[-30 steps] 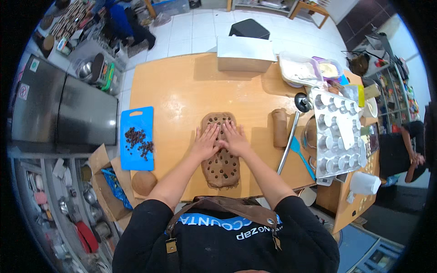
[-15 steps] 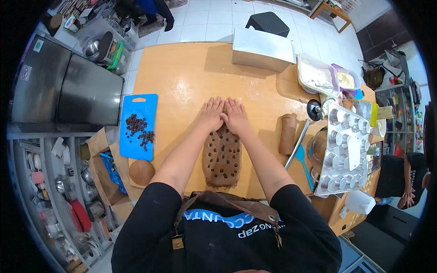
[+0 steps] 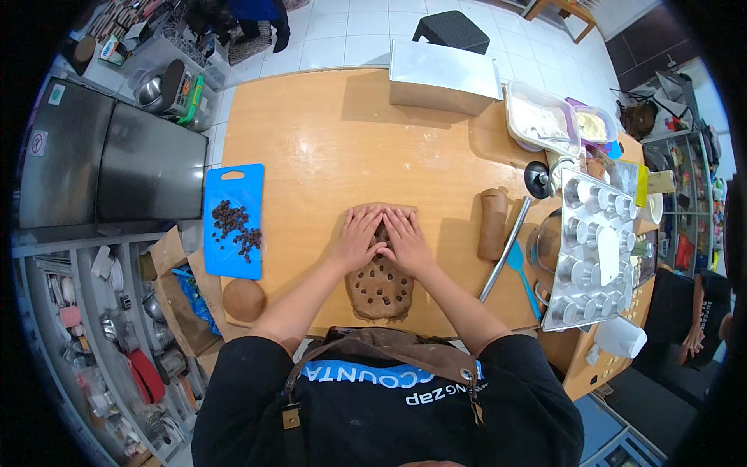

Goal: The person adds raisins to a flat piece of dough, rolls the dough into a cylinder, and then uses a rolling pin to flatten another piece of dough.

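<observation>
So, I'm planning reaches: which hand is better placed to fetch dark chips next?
Probably the left hand: the blue board with dark chips lies on its side, while the right hand is farther away. Both rest on the dough.

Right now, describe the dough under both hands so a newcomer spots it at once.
Find the light-wood table in mid-view. At its near side, the left hand and right hand rest on the far part of a flat, oblong brown dough sheet. Unlike the plain brown roll to its right and plain round piece to its left, it is studded with dark chips.
</observation>
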### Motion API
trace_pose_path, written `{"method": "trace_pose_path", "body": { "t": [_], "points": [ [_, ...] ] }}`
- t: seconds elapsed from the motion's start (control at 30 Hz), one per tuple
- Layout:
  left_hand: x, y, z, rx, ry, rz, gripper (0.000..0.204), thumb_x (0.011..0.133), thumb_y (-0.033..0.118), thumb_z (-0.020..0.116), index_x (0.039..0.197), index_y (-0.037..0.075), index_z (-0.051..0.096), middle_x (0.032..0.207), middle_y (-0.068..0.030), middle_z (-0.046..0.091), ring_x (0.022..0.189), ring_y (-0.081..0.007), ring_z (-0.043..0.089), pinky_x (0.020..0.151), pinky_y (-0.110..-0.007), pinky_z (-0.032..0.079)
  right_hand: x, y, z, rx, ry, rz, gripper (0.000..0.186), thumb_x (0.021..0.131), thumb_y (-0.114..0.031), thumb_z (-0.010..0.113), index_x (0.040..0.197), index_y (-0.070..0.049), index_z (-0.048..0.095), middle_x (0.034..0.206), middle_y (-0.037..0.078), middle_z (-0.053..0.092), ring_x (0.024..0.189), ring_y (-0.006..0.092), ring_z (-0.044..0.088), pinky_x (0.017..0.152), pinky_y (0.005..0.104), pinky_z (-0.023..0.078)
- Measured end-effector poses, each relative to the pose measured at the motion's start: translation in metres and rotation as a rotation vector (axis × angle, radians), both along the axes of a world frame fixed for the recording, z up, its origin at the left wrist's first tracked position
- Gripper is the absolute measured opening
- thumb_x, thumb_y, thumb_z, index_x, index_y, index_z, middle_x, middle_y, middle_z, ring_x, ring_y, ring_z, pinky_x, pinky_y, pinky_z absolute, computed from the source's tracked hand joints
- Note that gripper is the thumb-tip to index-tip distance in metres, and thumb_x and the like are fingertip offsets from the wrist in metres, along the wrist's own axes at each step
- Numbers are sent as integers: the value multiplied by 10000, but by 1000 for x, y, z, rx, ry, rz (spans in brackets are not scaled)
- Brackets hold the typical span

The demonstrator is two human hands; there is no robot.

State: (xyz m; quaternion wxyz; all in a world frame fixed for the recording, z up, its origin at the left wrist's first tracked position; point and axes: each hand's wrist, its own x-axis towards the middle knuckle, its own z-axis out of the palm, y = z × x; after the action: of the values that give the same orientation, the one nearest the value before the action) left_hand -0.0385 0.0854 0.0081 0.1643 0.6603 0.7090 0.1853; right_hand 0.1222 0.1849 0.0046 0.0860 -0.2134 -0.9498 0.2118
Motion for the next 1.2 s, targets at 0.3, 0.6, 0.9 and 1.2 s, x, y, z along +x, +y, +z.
{"method": "trace_pose_path", "body": {
  "t": [0.3,0.6,0.9,1.2],
  "points": [
    [1,59,-12,-137,-38,481,484,977,430,379,1408,221,450,1547,-100,234,1422,-382,155,1138,-562,94,-42,39,-9,-114,108,-400,495,966,-293,447,1403,-67,400,1484,178,324,1378,393,273,1144,505,170],
    [6,31,-32,199,-125,224,288,904,192,545,1158,95,641,1250,-101,590,1232,-340,480,1059,-478,332,-18,21,-20,-170,149,-128,473,933,-186,497,1364,-2,430,1417,185,427,1330,357,373,1130,483,236],
    [11,-13,-14,268,23,-2,360,907,208,539,1244,91,582,1319,-96,548,1290,-326,436,1094,-534,249,20,6,-11,-119,0,135,567,932,-158,501,1442,-15,301,1515,172,275,1401,341,261,1150,482,196],
    [1,16,-43,208,-183,339,348,931,290,516,1199,88,606,1270,-127,576,1269,-339,443,1073,-438,304,-18,6,-15,-265,261,-233,415,904,-155,557,1293,-15,518,1311,179,535,1266,366,443,1105,454,294]
  ]
}}
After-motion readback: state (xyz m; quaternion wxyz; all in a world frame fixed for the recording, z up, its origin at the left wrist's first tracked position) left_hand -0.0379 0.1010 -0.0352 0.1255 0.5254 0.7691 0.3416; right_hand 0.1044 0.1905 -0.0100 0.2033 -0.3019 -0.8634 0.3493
